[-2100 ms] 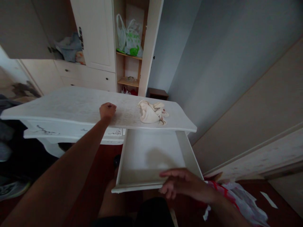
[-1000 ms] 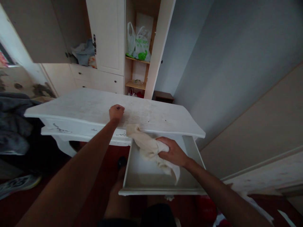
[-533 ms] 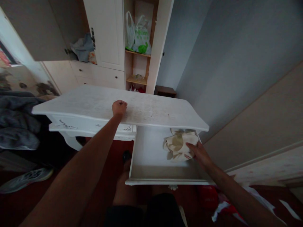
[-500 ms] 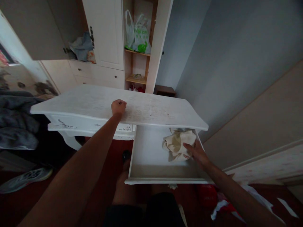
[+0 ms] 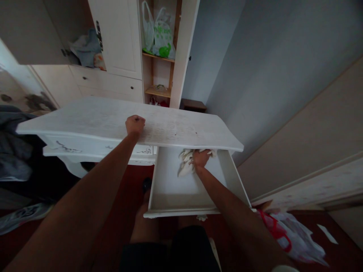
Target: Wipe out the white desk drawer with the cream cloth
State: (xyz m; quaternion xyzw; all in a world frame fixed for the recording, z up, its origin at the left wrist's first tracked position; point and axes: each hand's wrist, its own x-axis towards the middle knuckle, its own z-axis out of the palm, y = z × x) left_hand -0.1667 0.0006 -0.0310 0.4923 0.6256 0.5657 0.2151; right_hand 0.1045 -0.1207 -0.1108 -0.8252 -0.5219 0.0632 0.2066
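My left hand point(image 5: 135, 125) rests as a closed fist on the worn white tabletop point(image 5: 164, 120); a dark gap shows between its curled fingers, with no object visible there. Inside the pulled-out white drawer point(image 5: 172, 201), my right hand point(image 5: 200, 157) grips a cream cloth point(image 5: 186, 167) with small reddish lettering. The cloth is bunched under the palm at the drawer's back, close to the table edge, and part of it is hidden by the hand.
Behind the table stands a white wardrobe point(image 5: 120, 41) with its doors open and plastic bags point(image 5: 163, 39) on a shelf. Clothes point(image 5: 11, 151) hang at the left. A plastic bag with red handles point(image 5: 295, 234) lies on the floor at the right, near the wall.
My right hand has moved left and farther back in the drawer, taking the cloth along and bunching it. The left fist stays on the tabletop. The view has shifted slightly right.
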